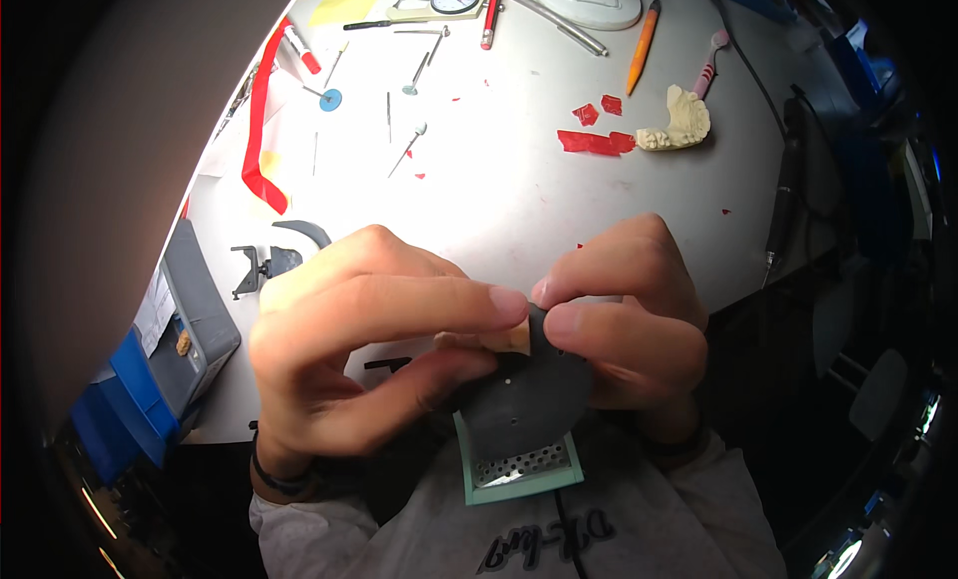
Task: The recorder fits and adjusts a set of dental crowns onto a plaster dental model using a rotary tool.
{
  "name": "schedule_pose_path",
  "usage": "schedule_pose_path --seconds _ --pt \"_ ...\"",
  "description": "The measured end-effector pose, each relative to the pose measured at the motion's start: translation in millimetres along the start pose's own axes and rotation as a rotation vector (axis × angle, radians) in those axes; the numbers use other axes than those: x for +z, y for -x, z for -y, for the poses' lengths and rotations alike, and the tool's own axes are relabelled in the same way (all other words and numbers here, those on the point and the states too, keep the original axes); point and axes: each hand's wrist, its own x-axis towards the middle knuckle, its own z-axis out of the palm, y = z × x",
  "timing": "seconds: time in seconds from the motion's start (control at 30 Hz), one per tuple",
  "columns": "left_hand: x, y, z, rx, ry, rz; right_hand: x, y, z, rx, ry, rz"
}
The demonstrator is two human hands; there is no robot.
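My left hand (339, 309) is closed, pinching a small tan, block-like piece (517, 337) between its thumb and forefinger. My right hand (639, 314) has thumb and forefinger nipped at the upper edge of a dark grey rounded plate (514, 409) with small holes in it. The fingertips of both hands nearly meet above that plate. Beneath it shows a mint-green frame (524, 494) around a perforated metal sheet (519, 464). A black bar-like part (384, 364) sticks out under my left fingers. The fingers hide most of the tan piece.
Beyond my hands lie a cream dental cast (689, 130), red wax pieces (597, 143), an orange pencil (644, 45), a toothbrush (711, 65) and several mounted rotary tools (330, 99). A dial gauge (454, 0) lies farther back. At left are a red strip (255, 130) and grey bin (200, 309).
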Motion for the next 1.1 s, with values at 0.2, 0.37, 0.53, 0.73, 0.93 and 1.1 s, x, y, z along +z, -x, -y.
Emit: schedule_pose_path --seconds 0.2,0.37,0.53,0.73,0.93,1.1 --pt "-3 -2 -6 -0.535 0.493 -0.114 -13 -4 4 -0.003 0.086 0.265" --pt "-15 -7 16 -0.425 0.771 0.126 -9 -4 7 0.066 0.037 0.216" --pt "-14 -1 17 -0.036 -0.097 -0.218 -16 -7 13 0.142 0.088 0.167" --pt "-11 -4 4 0.091 -0.321 0.032 -15 -7 8 0.192 0.096 0.111" --pt "5 -2 7 -0.089 -0.092 0.05 -16 -9 8 0.157 0.115 0.146" --pt "9 2 0 -0.485 0.492 0.059 -13 -7 -1 0.04 0.125 0.121"
